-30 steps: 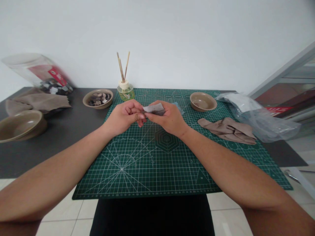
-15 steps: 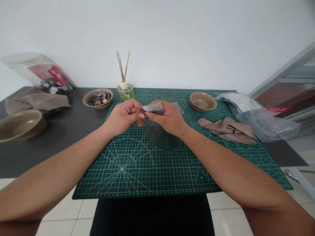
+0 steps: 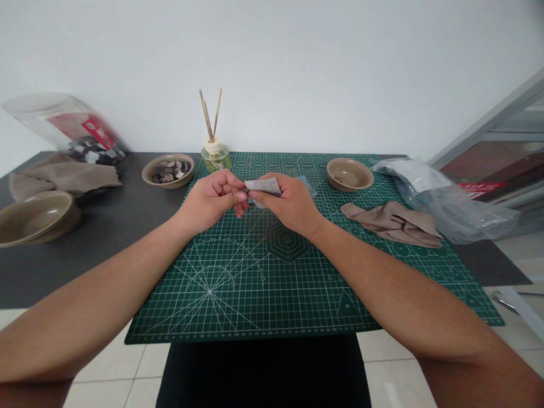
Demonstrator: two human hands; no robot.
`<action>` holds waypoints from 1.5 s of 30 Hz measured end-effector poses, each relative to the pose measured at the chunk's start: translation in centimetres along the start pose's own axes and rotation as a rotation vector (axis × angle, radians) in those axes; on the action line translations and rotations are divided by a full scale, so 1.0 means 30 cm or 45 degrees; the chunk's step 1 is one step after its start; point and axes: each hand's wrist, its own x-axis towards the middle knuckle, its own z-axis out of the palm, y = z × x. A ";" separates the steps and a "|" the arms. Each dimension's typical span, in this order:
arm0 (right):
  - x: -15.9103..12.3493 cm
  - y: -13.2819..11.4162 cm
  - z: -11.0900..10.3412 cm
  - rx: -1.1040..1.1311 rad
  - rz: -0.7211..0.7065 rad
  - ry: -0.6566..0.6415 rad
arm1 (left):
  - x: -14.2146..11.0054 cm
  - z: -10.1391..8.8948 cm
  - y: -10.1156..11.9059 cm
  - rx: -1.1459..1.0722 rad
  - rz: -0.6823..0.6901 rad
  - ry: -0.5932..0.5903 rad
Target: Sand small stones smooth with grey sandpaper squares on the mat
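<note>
Both my hands meet above the far middle of the green cutting mat [image 3: 255,283]. My right hand [image 3: 289,204] pinches a small grey sheet [image 3: 263,185], like sandpaper, between thumb and fingers. My left hand [image 3: 215,199] is curled closed, its fingertips pressed against the sheet's left edge; whatever small thing it may hold there is hidden. A pale blue scrap [image 3: 309,185] peeks out behind my right hand.
A reed diffuser [image 3: 215,153] stands at the mat's far edge. A bowl of small stones [image 3: 169,170], an empty bowl [image 3: 350,174], a large bowl [image 3: 36,215], two beige cloths [image 3: 393,224] [image 3: 63,175], a tipped jar [image 3: 63,127] and a plastic bag [image 3: 442,198] surround the mat.
The hands have barely shifted; the grey sheet now lies a little flatter between the fingers. The view moved slightly.
</note>
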 end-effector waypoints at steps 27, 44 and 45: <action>0.009 0.000 0.000 -0.067 -0.002 -0.042 | -0.006 0.013 0.025 0.124 -0.028 0.000; -0.002 -0.003 -0.004 -0.054 0.022 -0.055 | -0.005 0.014 0.028 0.090 -0.006 -0.015; -0.002 -0.004 -0.005 -0.065 0.027 -0.055 | -0.005 0.013 0.029 0.097 -0.006 -0.014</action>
